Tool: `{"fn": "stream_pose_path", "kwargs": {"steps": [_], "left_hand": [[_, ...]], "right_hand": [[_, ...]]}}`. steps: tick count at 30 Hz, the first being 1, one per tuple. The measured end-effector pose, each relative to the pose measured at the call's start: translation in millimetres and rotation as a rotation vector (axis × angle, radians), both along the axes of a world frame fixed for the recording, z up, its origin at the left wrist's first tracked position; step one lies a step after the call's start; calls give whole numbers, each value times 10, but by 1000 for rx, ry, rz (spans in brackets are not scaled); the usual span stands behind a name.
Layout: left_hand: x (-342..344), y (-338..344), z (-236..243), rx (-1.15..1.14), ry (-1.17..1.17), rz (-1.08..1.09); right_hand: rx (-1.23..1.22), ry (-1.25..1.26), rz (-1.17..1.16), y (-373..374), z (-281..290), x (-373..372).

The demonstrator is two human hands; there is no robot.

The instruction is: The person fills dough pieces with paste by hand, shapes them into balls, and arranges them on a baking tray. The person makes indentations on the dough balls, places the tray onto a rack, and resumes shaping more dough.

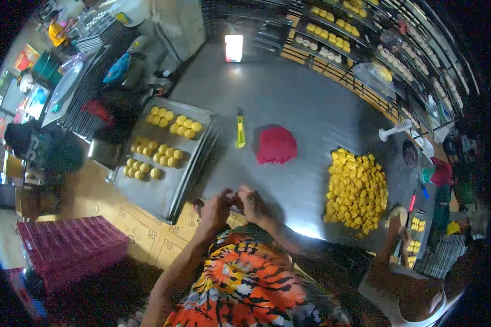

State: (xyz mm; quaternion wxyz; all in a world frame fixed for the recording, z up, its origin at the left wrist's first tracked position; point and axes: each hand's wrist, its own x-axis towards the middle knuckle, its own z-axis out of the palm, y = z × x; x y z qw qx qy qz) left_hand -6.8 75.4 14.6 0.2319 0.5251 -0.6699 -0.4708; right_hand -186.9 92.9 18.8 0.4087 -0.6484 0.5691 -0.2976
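The left hand (215,204) and right hand (251,200) meet at the table (289,98) edge, fingers curled together over something too small and blurred to name (grip unclear). On the tray (158,191), three clusters of yellow balls (172,121). One red dough mound (276,145), one yellow pile (356,188).

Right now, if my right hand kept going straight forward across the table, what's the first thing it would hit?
Probably the red mound. Your right hand is at the near table edge against your left hand, and only bare metal table lies between. Depth is hard to judge in this view.
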Motion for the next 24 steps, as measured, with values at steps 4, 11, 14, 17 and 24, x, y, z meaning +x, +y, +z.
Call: {"fn": "stream_pose_path", "kwargs": {"steps": [4,11,14,17,24], "left_hand": [[68,-172,330,39,129,88],[1154,-410,109,440,508,429],[1488,-336,-153,498,620,484],[1842,-461,-288,323,499,515],[2288,-787,-154,-422,-265,413]], "right_hand": [[-615,420,-6,-83,585,256],[-262,-137,-163,-599,-229,1151],[103,-362,-124,-698,-285,1598],[384,-644,-75,-787,-220,1735],[509,-538,-73,-437,-67,1003]]}}
